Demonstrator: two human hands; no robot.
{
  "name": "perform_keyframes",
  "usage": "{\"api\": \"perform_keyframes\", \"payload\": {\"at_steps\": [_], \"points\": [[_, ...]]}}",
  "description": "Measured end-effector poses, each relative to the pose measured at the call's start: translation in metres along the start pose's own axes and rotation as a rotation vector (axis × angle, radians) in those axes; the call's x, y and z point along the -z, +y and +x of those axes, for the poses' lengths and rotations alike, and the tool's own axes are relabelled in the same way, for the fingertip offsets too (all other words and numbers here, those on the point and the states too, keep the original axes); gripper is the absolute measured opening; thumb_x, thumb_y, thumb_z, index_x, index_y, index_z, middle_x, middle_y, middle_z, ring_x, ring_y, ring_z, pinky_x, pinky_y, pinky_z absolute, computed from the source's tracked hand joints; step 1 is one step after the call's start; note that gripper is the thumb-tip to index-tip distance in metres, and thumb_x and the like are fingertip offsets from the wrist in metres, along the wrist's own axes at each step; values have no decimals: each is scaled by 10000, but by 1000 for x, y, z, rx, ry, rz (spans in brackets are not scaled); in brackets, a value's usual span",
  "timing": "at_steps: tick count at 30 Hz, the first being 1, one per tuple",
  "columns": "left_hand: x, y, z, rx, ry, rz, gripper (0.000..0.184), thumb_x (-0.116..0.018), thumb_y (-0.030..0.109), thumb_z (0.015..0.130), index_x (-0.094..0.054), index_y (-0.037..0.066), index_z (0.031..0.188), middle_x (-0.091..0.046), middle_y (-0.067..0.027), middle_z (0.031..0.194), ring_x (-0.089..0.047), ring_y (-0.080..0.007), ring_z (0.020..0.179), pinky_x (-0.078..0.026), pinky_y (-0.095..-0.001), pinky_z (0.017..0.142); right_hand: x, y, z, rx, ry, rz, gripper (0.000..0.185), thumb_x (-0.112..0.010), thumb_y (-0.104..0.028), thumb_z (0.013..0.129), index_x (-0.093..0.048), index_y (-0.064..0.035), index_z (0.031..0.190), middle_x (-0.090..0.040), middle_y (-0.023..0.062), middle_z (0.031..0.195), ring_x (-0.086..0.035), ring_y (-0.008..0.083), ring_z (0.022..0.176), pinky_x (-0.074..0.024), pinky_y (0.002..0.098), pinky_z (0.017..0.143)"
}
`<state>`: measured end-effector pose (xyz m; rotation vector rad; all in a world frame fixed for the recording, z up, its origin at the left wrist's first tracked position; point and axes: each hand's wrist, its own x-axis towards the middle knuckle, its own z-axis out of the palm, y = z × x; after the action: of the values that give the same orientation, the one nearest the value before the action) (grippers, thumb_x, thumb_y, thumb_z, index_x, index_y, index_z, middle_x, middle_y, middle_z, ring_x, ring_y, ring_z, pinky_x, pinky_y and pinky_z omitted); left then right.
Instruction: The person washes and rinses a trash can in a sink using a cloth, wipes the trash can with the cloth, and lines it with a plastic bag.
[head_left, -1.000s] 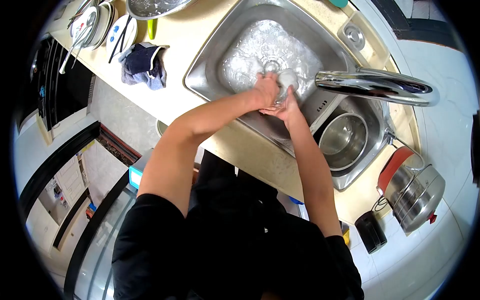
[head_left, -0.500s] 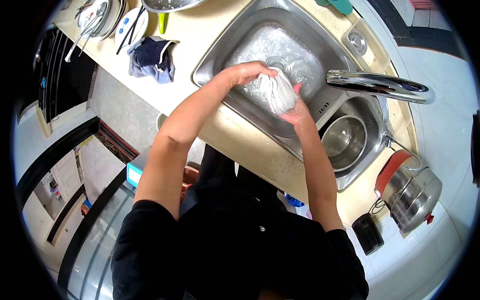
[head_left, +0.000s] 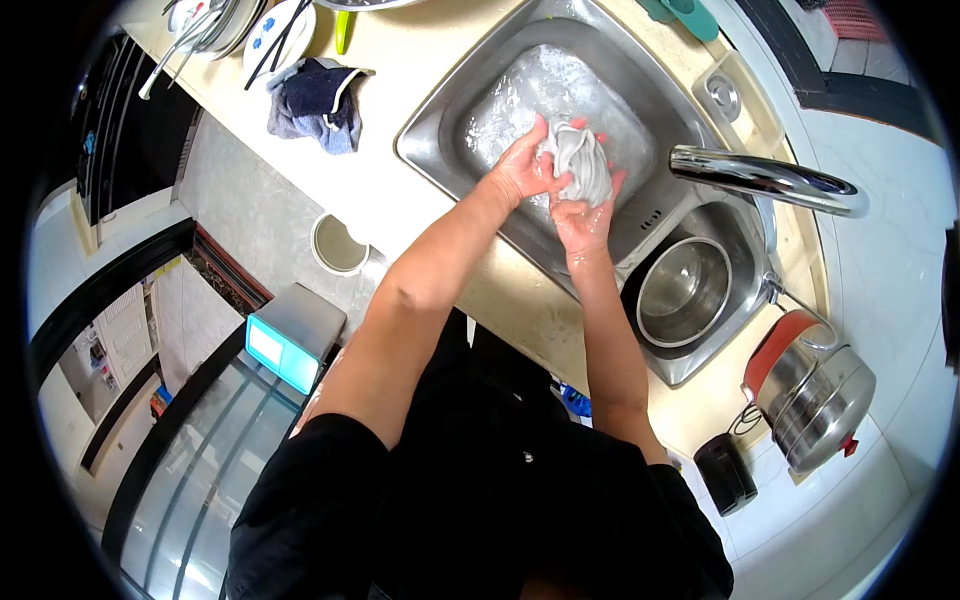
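Down over the stainless-steel sink basin point(head_left: 455, 95), my right hand point(head_left: 583, 217) cups the bunched grey cloth point(head_left: 582, 170) in curled fingers; my left hand point(head_left: 524, 168) touches it, thumb spread.

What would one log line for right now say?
left hand: holds pale cloth | right hand: holds same cloth | where: over water in big basin | small basin: metal pot | counter: dark blue cloth
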<state>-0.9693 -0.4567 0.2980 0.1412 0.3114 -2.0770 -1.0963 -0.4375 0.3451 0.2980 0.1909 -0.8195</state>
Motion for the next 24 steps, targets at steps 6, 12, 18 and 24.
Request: {"api": "perform_keyframes", "payload": {"at_steps": [6,12,18,24], "points": [[8,15,5,145,191,499,434,-598,244,848,-485,58,1223,-568,-149,1143,-575,-249,1010,-496,-327,836,26,-14,-9,-179,121,-54,486,-671,-313,790,-465,-57,1147,-520,80,990,-427,77,597,-340,156,367],[-34,4,7,39,345,873,320,-668,175,802,-579,30,1073,-611,-77,951,-589,-175,827,-505,-313,688,16,-26,0,-370,356,-484,345,-671,-206,768,-481,1,968,-526,76,807,-405,40,520,-244,169,340],[-13,-9,23,-148,730,1182,385,-650,364,814,-603,-15,863,-610,-100,781,-566,-175,683,-469,-324,601,7,-17,9,-314,660,-901,187,-678,-105,717,-535,-14,797,-527,56,647,-343,55,397,-221,186,333],[-25,-11,28,-312,995,1284,536,-567,520,817,-573,-11,743,-568,-110,695,-529,-195,621,-452,-354,597,11,-7,22,-167,737,-1803,295,-714,-194,657,-618,37,812,-642,127,761,-624,231,660,-474,341,549]]}}
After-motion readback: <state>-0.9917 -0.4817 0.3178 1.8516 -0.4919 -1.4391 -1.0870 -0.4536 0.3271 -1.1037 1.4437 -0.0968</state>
